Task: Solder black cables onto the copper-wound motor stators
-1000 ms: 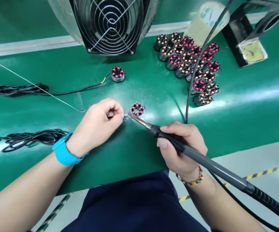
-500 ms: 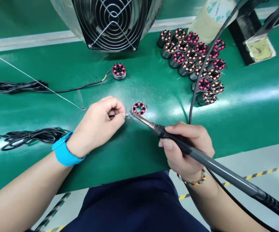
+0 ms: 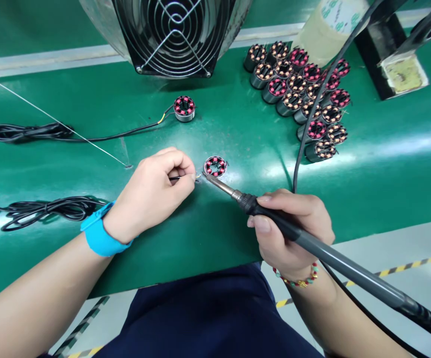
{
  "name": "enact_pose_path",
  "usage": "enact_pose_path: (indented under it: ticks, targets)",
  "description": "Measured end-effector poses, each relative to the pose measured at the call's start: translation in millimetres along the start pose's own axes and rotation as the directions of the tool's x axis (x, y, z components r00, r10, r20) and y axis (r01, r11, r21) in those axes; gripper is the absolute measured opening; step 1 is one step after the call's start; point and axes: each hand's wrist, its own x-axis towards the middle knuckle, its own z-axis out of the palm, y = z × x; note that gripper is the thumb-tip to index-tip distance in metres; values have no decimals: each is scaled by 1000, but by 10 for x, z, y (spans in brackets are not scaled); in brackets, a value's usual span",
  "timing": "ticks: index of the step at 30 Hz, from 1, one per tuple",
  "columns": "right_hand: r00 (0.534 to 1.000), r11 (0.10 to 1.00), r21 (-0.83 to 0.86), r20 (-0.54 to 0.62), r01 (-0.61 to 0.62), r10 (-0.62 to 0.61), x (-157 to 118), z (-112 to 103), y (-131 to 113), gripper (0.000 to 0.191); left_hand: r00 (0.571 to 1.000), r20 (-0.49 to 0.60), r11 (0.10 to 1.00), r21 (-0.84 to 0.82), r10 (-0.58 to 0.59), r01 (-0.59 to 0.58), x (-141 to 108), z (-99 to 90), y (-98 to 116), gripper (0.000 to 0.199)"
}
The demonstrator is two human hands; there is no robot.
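My left hand (image 3: pixel 159 191), with a blue band at the wrist, pinches a thin black cable (image 3: pixel 175 178) whose fine wire ends stick out past the fingertips. My right hand (image 3: pixel 293 231) is closed round the handle of a soldering iron (image 3: pixel 319 246). The iron's metal tip points left and lies close to those wire ends, at the lower left edge of a small ring-shaped coil (image 3: pixel 215 166) with red windings. Whether tip and wires touch is too small to tell. Behind them stands another red-wound coil (image 3: pixel 184 109) joined to a cable.
A fan (image 3: pixel 176 37) stands at the back. Several wound coils (image 3: pixel 292 101) are grouped at the right rear, with the iron's cord (image 3: pixel 304 132) crossing over them. A sponge tray (image 3: pixel 404 74) is at far right, a tape roll (image 3: pixel 327 35) behind. Coiled black cables (image 3: pixel 54 209) lie at left.
Both hands and the iron have shifted very slightly to the right in the view. The left hand's pinch and the right hand's hold are unchanged.
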Motion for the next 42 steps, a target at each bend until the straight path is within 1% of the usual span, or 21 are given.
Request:
enact_pose_path:
  ticks: [6,11,13,15,17,20,21,23,25,27,29,30,31,32,35,37,42]
  targets:
    - [1000,998,-57,26,2,0,-14,0,6,14,999,2,999,18,-36,36,5,3,6,10]
    - [999,998,-59,-42,-13,11,-9,3,6,8,999,-12,999,25,-33,33,7,6,12,10]
    - [998,998,-56,-67,-11,7,-6,3,16,8,1000,-17,1000,21,-19,19,9,7,11,10]
    - [998,997,-78,-63,17,-22,2,-3,25,12,1000,-22,1000,14,0,0,11,8,7,11]
    - [999,992,-117,-7,41,-42,22,-19,24,21,1000,-23,1000,9,12,-12,12,7,1,11]
    - [987,990,-143,158,16,7,111,-49,-12,36,1000,-15,1000,13,14,-14,9,3,-8,11]
    - [977,990,-142,210,0,31,162,-57,-32,38,1000,-14,1000,14,13,-13,8,1,-10,11]
    - [957,987,-162,283,-21,66,293,-65,-69,35,1000,-10,1000,18,11,-11,8,-3,-12,11]
    - [929,977,-212,358,-11,89,437,-56,-88,31,1000,-9,1000,20,12,-11,8,-8,-10,11]
    - [881,971,-239,463,19,97,556,-23,-75,29,1000,-9,1000,23,16,-15,10,-10,-5,11]
    - [837,974,-225,540,37,92,617,37,-32,32,1000,-12,1000,24,20,-20,12,-8,-3,11]
    - [828,976,-213,555,39,88,622,75,-4,34,1000,-14,999,24,22,-22,13,-6,-4,10]
    - [828,978,-205,554,37,85,613,116,26,36,1000,-16,999,25,25,-24,14,-2,-5,10]
    - [836,980,-198,543,36,78,592,158,56,37,999,-19,999,25,28,-28,16,2,-8,10]
    - [880,982,-184,473,50,44,503,264,133,40,998,-30,999,27,47,-46,22,12,-24,10]
    - [895,980,-186,444,64,25,459,304,170,42,998,-35,998,30,61,-60,25,14,-37,10]
    - [883,972,-205,469,116,-6,455,344,230,41,995,-44,996,27,92,-90,27,16,-63,11]
